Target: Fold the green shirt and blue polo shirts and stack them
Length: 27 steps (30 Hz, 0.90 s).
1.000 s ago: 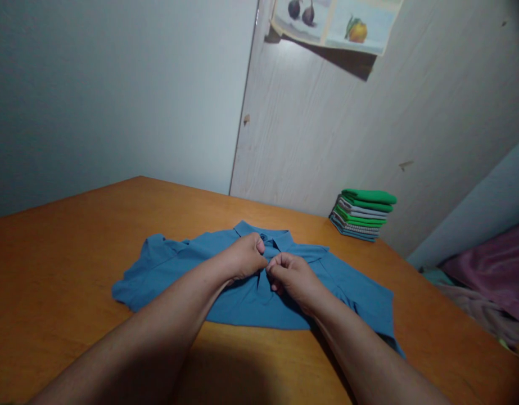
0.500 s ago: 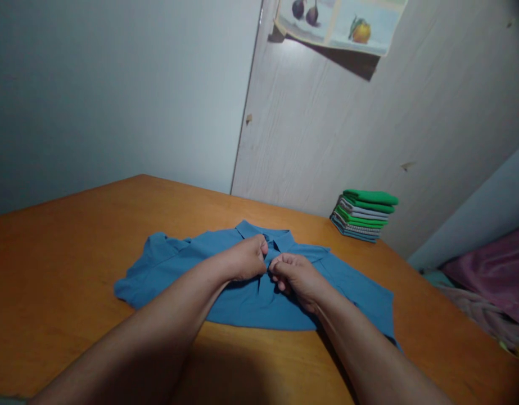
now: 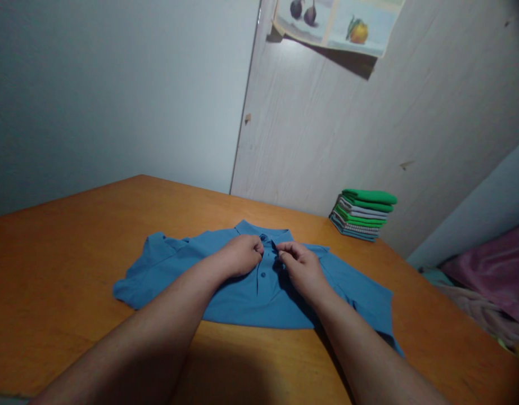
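A blue collared shirt (image 3: 251, 306) lies spread on the wooden table, its collar toward the far side and a button showing on the front placket. My left hand (image 3: 244, 254) is closed on the shirt front just below the collar, its fingertips partly hidden. Just to its right, my right hand (image 3: 301, 267) pinches the edge of the placket near the collar between thumb and forefinger, lifting it a little. A dark gap shows under the raised edge.
A stack of folded green, grey and blue cloths (image 3: 362, 215) stands at the table's far right edge. Behind the wooden table (image 3: 94, 225) rise a wall and a pale panel with a fruit picture (image 3: 339, 25). Pink fabric (image 3: 491, 270) lies beyond the right edge.
My right hand has moved slightly right and up, away from my left hand. The button below the collar now shows between them. My left hand has shifted a little left.
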Available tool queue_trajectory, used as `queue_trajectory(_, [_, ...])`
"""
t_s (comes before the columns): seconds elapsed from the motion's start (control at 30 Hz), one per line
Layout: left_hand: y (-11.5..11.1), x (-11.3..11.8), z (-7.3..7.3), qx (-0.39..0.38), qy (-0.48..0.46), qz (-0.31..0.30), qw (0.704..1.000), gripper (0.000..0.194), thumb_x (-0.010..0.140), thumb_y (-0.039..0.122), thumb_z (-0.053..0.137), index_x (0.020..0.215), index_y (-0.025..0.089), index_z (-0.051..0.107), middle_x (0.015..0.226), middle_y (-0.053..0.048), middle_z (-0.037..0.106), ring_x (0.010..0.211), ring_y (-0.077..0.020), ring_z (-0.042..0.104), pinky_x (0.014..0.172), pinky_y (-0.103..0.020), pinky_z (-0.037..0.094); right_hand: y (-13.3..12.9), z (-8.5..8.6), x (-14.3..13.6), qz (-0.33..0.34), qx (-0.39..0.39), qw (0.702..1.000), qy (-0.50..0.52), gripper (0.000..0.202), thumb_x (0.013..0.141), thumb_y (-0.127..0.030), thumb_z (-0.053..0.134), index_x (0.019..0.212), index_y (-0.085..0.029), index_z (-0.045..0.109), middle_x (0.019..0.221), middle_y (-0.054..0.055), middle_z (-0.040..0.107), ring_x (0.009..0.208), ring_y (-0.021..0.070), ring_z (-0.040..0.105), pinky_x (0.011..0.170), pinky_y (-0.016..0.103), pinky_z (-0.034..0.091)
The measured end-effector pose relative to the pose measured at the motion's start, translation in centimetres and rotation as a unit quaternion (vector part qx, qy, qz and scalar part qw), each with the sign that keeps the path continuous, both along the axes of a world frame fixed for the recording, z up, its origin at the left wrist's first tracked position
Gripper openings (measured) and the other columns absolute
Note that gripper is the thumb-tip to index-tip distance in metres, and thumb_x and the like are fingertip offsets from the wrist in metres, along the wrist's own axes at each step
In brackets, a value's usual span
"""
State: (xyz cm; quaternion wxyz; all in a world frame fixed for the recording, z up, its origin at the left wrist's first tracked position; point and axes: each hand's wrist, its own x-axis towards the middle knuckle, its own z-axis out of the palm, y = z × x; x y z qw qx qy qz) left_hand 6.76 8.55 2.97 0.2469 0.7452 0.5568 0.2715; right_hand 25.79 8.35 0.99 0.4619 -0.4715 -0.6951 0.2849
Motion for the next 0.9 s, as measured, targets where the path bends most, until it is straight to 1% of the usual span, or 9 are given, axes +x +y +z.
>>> queue_trajectory(0.07, [0.5,0.0,-0.6,0.016,0.016,-0.013,1.000,0.024,0.077,0.010,0.056,0.090,0.018,0.075,0.089,-0.006,0.075,0.082,-0.0215,0.065,0.071,-0.028,0.045,0.4,-0.7,0.2,0.012,0.039,0.997,-0.064,0.024,0.079,-0.028,0.058,0.097,-0.024,0.074,0.099,0.007,0.074,0.096,0.0242,0.066,0.088,0.040,0.050])
queue_trajectory(0.1, [0.6,0.0,-0.9,0.022,0.021,-0.022,0.999,0.029,0.078,0.011,0.057,0.099,0.019,0.076,0.097,-0.007,0.076,0.088,-0.0227,0.067,0.077,-0.030,0.047,0.6,-1.0,0.3,0.021,0.044,0.994,-0.095,0.026,0.079,-0.028,0.059,0.099,-0.024,0.075,0.103,0.008,0.074,0.100,0.0256,0.066,0.091,0.042,0.049])
queue_trajectory(0.2, [0.8,0.0,-1.4,0.043,0.041,-0.045,0.997,0.041,0.081,0.014,0.057,0.119,0.020,0.072,0.113,-0.008,0.075,0.101,-0.0244,0.067,0.088,-0.032,0.047,1.0,-1.8,0.4,0.038,0.045,0.985,-0.160,0.032,0.081,-0.025,0.057,0.106,-0.024,0.076,0.105,0.009,0.074,0.102,0.0266,0.066,0.092,0.042,0.049])
queue_trajectory(0.3, [0.6,0.3,-1.3,0.060,0.074,-0.040,0.995,0.044,0.081,0.016,0.058,0.123,0.020,0.070,0.115,-0.009,0.074,0.103,-0.0256,0.067,0.090,-0.033,0.047,1.2,-2.1,0.4,0.030,0.053,0.982,-0.177,0.033,0.082,-0.023,0.055,0.108,-0.022,0.076,0.105,0.010,0.074,0.102,0.0261,0.066,0.093,0.040,0.049])
queue_trajectory(0.37, [0.2,0.5,-1.0,0.059,0.094,-0.017,0.994,0.040,0.082,0.018,0.058,0.120,0.021,0.071,0.111,-0.009,0.074,0.100,-0.0257,0.067,0.086,-0.033,0.048,1.2,-2.2,0.4,0.023,0.050,0.983,-0.178,0.032,0.082,-0.021,0.055,0.106,-0.020,0.076,0.104,0.011,0.074,0.101,0.0260,0.066,0.092,0.040,0.049])
queue_trajectory(0.47, [-0.1,1.0,-0.6,0.051,0.121,0.028,0.991,0.026,0.082,0.021,0.059,0.105,0.022,0.072,0.100,-0.008,0.074,0.093,-0.0252,0.067,0.078,-0.032,0.048,1.3,-2.3,0.3,0.017,0.045,0.983,-0.178,0.027,0.081,-0.021,0.056,0.099,-0.019,0.075,0.099,0.010,0.073,0.096,0.0246,0.065,0.088,0.038,0.048])
queue_trajectory(0.57, [-0.2,1.3,-0.6,0.054,0.134,0.044,0.989,0.015,0.081,0.020,0.058,0.091,0.023,0.069,0.091,-0.006,0.072,0.088,-0.0236,0.066,0.073,-0.030,0.046,1.4,-2.5,0.2,0.009,0.045,0.984,-0.175,0.021,0.081,-0.023,0.058,0.094,-0.020,0.074,0.092,0.007,0.071,0.090,0.0221,0.064,0.082,0.035,0.048])
queue_trajectory(0.77, [0.0,1.8,-1.0,0.054,0.100,0.068,0.991,0.006,0.078,0.017,0.060,0.076,0.023,0.062,0.079,-0.003,0.068,0.077,-0.0210,0.063,0.064,-0.028,0.039,1.5,-2.7,0.0,0.004,0.029,0.989,-0.146,0.017,0.080,-0.024,0.059,0.089,-0.022,0.073,0.088,0.004,0.070,0.086,0.0206,0.062,0.078,0.033,0.046])
queue_trajectory(0.9, [0.1,1.8,-1.3,0.070,0.064,0.063,0.993,0.011,0.080,0.016,0.059,0.071,0.022,0.058,0.074,-0.004,0.064,0.072,-0.0210,0.059,0.063,-0.029,0.035,1.5,-2.5,-0.1,0.012,0.017,0.993,-0.115,0.015,0.081,-0.028,0.059,0.085,-0.022,0.072,0.084,0.003,0.070,0.080,0.0197,0.060,0.073,0.032,0.045])
